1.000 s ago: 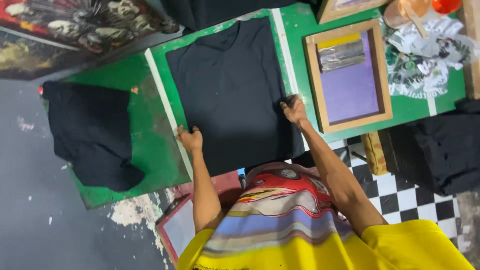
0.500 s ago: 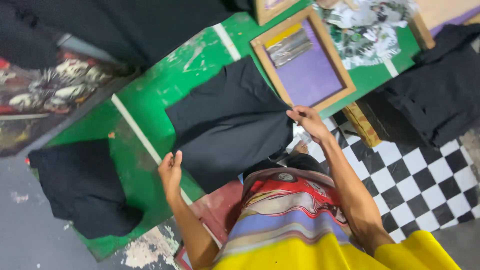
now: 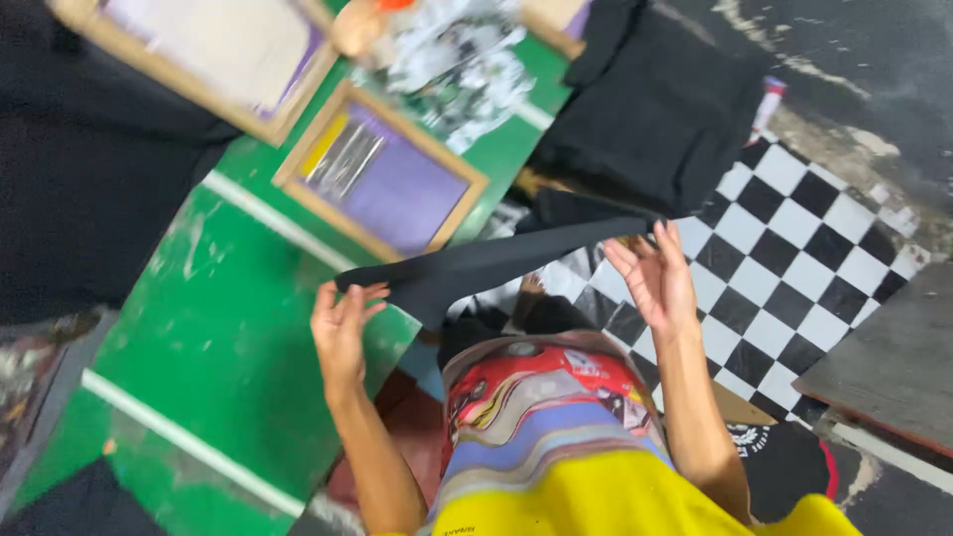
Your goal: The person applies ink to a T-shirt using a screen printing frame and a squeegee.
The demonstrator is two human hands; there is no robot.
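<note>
Black cloth garment [image 3: 476, 270] hangs stretched between both hands above the green painted table [image 3: 228, 328] edge; left hand [image 3: 340, 328] pinches one end, right hand [image 3: 650, 278] grasps the other, beside a wooden-framed purple screen [image 3: 382, 179].

Bare green bench [image 3: 228, 337] is sitting open under the left hand [image 3: 340, 333]; two frames [image 3: 382, 181] are crowding its far edge.

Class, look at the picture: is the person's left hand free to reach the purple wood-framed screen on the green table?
Probably not as things stand: the left hand holds one end of the black garment, which it shares with the right hand. The purple screen lies close beyond on the green table, with nothing between.
</note>
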